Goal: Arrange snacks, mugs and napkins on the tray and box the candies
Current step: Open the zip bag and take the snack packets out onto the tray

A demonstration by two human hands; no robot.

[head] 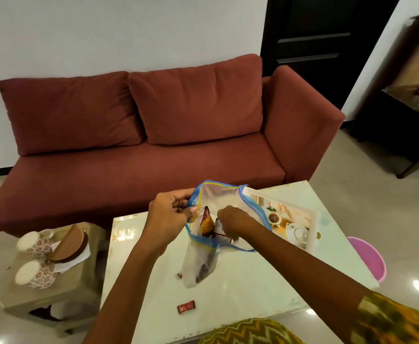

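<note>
Head view, our left hand point(170, 220) pinching the blue rim of the clear zip bag point(204, 247) over the white table point(240, 289), our right hand point(233, 223) inside gripping a snack packet point(206, 224), tray point(312, 234) just beside, red candy point(186, 306) near us, two flowered mugs point(36, 259) on the side stool point(54, 291).

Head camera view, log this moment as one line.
left hand: holds clear blue-edged zip bag open | right hand: inside bag | white printed tray: empty
</note>
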